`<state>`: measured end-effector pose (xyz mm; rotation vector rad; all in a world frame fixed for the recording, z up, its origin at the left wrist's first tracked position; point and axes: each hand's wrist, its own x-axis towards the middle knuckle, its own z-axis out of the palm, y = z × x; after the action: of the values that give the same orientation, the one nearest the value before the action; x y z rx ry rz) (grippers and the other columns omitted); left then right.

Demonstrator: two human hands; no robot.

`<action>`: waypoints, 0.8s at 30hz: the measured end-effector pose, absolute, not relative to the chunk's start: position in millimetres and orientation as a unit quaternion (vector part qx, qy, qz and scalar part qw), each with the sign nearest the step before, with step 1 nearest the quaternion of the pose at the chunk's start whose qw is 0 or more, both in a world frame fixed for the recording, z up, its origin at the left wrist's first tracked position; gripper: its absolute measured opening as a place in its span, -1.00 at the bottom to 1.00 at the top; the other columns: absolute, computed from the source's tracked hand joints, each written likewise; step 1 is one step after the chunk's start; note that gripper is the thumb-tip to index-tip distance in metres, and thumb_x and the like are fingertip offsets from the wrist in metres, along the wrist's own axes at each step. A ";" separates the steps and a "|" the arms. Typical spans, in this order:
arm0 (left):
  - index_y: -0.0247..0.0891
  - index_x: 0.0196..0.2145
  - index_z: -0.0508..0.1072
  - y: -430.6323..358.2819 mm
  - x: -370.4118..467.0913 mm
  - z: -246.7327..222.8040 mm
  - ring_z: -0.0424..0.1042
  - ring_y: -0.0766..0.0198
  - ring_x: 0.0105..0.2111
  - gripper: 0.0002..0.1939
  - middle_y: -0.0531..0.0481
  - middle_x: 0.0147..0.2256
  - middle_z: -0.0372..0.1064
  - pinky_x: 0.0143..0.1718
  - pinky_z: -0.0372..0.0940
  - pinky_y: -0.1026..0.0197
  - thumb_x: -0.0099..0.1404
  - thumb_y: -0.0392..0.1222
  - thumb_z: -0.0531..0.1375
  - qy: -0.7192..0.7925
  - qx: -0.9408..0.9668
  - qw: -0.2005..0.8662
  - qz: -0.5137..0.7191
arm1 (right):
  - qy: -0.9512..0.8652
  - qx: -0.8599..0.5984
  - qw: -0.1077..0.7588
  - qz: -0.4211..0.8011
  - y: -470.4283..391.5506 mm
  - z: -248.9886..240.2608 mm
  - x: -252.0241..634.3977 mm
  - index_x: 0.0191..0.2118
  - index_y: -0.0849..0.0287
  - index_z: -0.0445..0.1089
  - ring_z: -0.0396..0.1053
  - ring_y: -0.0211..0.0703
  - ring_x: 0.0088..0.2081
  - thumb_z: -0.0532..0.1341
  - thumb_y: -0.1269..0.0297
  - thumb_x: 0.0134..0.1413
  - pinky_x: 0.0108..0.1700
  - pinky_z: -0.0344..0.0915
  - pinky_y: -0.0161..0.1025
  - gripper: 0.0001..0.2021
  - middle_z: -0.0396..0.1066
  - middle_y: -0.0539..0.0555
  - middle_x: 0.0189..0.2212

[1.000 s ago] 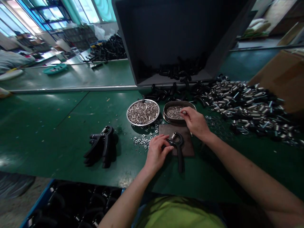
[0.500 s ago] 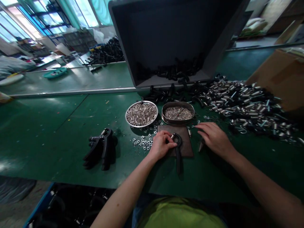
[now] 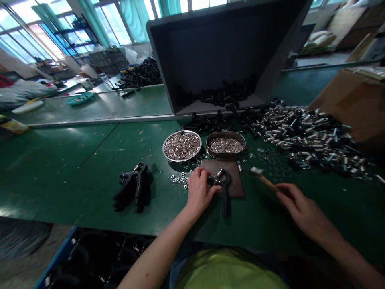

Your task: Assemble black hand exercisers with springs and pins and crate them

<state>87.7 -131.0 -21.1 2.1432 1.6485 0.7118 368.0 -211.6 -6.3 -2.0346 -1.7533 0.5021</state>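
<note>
My left hand [image 3: 201, 190] is closed on a black hand grip [image 3: 225, 192] with a metal spring, over a brown square plate [image 3: 236, 180]. My right hand [image 3: 300, 206] holds a hammer [image 3: 266, 182] by its wooden handle, its head pointing left, to the right of the plate. Loose nuts [image 3: 180, 179] lie left of the plate. Behind it stand a round dish of small metal pins [image 3: 182, 146] and an oval tin of small metal parts [image 3: 225, 145]. More black hand grips [image 3: 132, 186] lie together on the left.
A large grey bin [image 3: 159, 68] lies tipped at the back, black parts inside. Springs and black handles [image 3: 309, 132] are heaped at the right, before a cardboard box [image 3: 351, 100]. A blue crate [image 3: 55, 261] of black grips sits below the table's front edge.
My right hand has moved right and toward me and now has the hammer raised. My left hand has shifted slightly on the grip, whose second handle shows more. The view has tilted slightly.
</note>
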 end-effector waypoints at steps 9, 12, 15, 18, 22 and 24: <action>-0.25 -0.31 0.33 -152.9 86.0 -29.9 0.33 0.20 -0.29 -0.89 -0.04 -0.30 0.36 -0.26 0.22 0.21 0.22 -0.18 0.17 0.607 0.749 0.191 0.183 | -0.794 -0.551 0.215 0.139 -197.3 13.0 309.2 0.13 0.07 0.25 0.52 -0.07 -0.28 -0.05 0.29 0.24 -0.30 0.48 -0.16 -0.62 0.50 0.12 -0.12; -0.25 -0.31 0.32 -150.7 85.7 -28.4 0.34 0.21 -0.29 -0.88 -0.04 -0.30 0.36 -0.27 0.22 0.22 0.21 -0.18 0.17 0.604 0.754 0.188 0.180 | -0.789 -0.560 0.222 0.123 -193.5 17.0 308.5 0.19 0.05 0.18 0.44 -0.07 -0.05 -0.07 0.28 0.27 -0.09 0.44 -0.14 -0.60 0.40 0.08 0.04; -0.24 -0.31 0.32 -150.2 85.7 -27.1 0.35 0.21 -0.29 -0.87 -0.04 -0.30 0.37 -0.28 0.23 0.23 0.21 -0.17 0.17 0.607 0.754 0.189 0.167 | -0.770 -0.572 0.264 0.097 -195.4 17.4 307.0 0.21 0.04 0.15 0.42 -0.07 -0.02 -0.08 0.27 0.27 -0.06 0.42 -0.15 -0.58 0.37 0.07 0.07; -0.24 -0.29 0.33 -148.7 87.4 -25.5 0.37 0.20 -0.29 -0.85 -0.05 -0.29 0.39 -0.29 0.24 0.22 0.20 -0.14 0.16 0.616 0.750 0.189 0.146 | -0.781 -0.579 0.196 0.127 -195.5 2.5 310.6 0.17 0.02 0.23 0.47 -0.04 -0.10 -0.08 0.22 0.26 -0.15 0.47 -0.12 -0.59 0.41 0.05 0.03; -0.25 -0.33 0.36 -142.2 84.0 -16.9 0.38 0.16 -0.29 -0.83 -0.07 -0.31 0.40 -0.28 0.24 0.19 0.18 -0.10 0.16 0.619 0.741 0.212 0.151 | -0.745 -0.621 0.189 0.154 -197.3 -22.9 336.9 0.17 -0.05 0.23 0.46 0.03 -0.08 -0.07 0.08 0.23 -0.12 0.46 -0.04 -0.56 0.41 0.03 0.02; -0.25 -0.39 0.36 -139.8 77.9 -7.5 0.38 0.19 -0.34 -0.83 -0.04 -0.38 0.38 -0.29 0.24 0.18 0.19 -0.08 0.15 0.626 0.704 0.271 0.199 | -0.707 -0.662 0.202 0.148 -203.3 -35.2 361.4 0.15 -0.14 0.24 0.50 0.10 -0.20 -0.04 0.01 0.19 -0.24 0.48 0.01 -0.56 0.48 0.09 -0.06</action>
<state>77.9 -139.8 -7.5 1.8970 1.6860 0.5349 361.4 -203.3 -35.2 -1.8472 -1.9729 0.4125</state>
